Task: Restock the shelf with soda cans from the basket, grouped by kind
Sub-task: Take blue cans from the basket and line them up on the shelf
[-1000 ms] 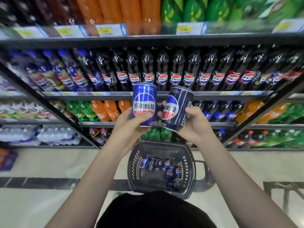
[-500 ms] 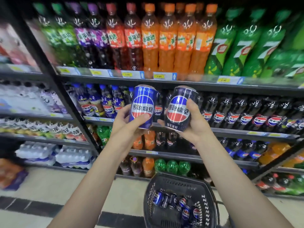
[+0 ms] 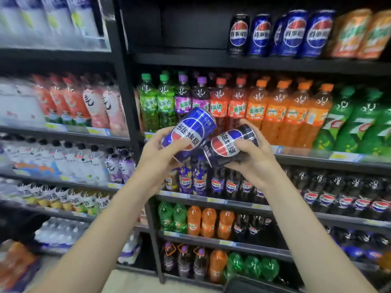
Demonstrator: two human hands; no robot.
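A bright blue can (image 3: pixel 189 129) beside a dark navy can (image 3: pixel 230 144), both bearing red-white-blue roundels.

Both cans tipped from upright, blue can (image 3: pixel 189 129) leaning onto black can (image 3: pixel 231 145).

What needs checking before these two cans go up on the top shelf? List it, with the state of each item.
1. Left hand grips the blue can: ok.
2. Right hand grips the dark can: ok.
3. Kinds told apart: ok; one can is bright blue, the other near black.
4. Matching groups on the top shelf: ok; one black can stands left of the blue cans.
5. Free space beside the black can: ok; the shelf to its left looks bare.
6. Cans upright for placing: not ok; both are tilted.
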